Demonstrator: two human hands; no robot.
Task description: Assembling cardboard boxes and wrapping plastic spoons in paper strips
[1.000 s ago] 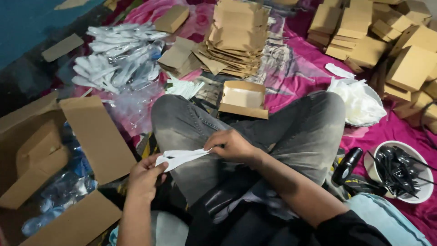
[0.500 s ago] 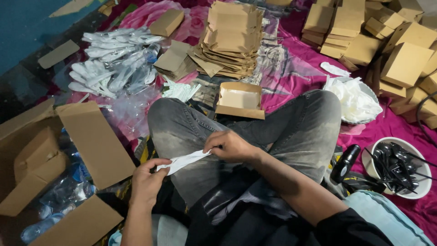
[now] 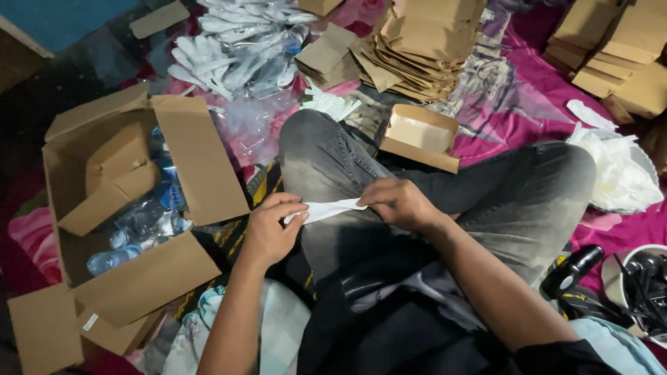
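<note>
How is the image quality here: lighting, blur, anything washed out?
Head view: dim, uneven light; the top-left floor corner falls into near-black shadow. The white strip held between the left hand and right hand is slightly soft. The white bag at right is nearly washed out. Edges show mild wide-angle bending.
</note>
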